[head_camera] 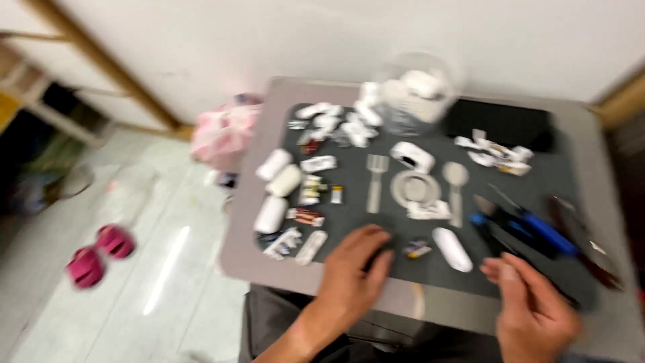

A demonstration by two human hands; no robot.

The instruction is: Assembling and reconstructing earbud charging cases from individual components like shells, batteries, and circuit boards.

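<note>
Frame is motion-blurred, so fine detail is soft. Far left, off the table: a pair of pink sandals [101, 255] on the pale floor, and a pink bag [225, 134] just beside the table's left edge. The grey table [245, 249] carries a dark mat [571, 168] covered in small parts.

Left part of the mat: several white oblong packets [279, 181] and small wrapped sachets [306, 216], lying loose in a rough column.

Left hand [353, 265] rests palm-down on the near edge of the mat, fingers loosely curled with the tips pressed to the mat; whether it pinches anything I cannot tell. Nearest to it: a small multicoloured sachet [417, 249], just beside its fingertips to the right, apart from them.

Centre: white plastic fork [376, 181], small white round plate [415, 188] and white spoon [455, 188] laid like a place setting, clear plastic tub [416, 94] of white pieces behind. A white capsule-shaped piece [452, 249] lies between the two hands.

Right hand [534, 302] sits at the near right, fingers drawn together, thumb against the forefinger; looks empty but blur hides it, so cannot tell. Blue-handled tool [537, 228] lies just beyond its fingertips, near but not touching.

Judgement: a pause between picks, both hands low at the mat edge. Taking up the sachet calls for a short rightward slide of the left hand and a fine pinch.
</note>
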